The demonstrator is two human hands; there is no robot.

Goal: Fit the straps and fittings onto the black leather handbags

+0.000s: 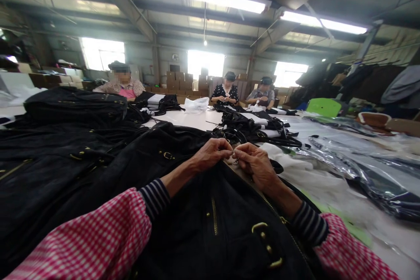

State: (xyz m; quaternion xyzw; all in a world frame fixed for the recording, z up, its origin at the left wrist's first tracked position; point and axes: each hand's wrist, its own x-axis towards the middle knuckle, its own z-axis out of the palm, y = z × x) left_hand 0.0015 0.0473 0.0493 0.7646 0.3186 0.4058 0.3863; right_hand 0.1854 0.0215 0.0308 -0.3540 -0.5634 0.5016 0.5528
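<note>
A large black bag (190, 218) with gold zippers and buckles fills the space in front of me. Over its zipped top edge, my left hand (213, 152) and my right hand (256, 164) meet with thumbs and forefingers pinched. Whatever is between the fingertips is too small to make out. A small metal clasp (235, 162) hangs just under the right fingertips. The bag's long zipper (269, 203) runs from below my hands toward the lower right. A short gold zipper (214, 215) and a gold buckle (267, 245) are on its front.
More black bags (75, 105) are heaped on the left. Black straps and bag pieces (252, 124) lie beyond my hands on the white table (177, 118). Clear plastic bags (354, 162) spread over the right side. Three co-workers sit across the table, one person (225, 94) near the middle.
</note>
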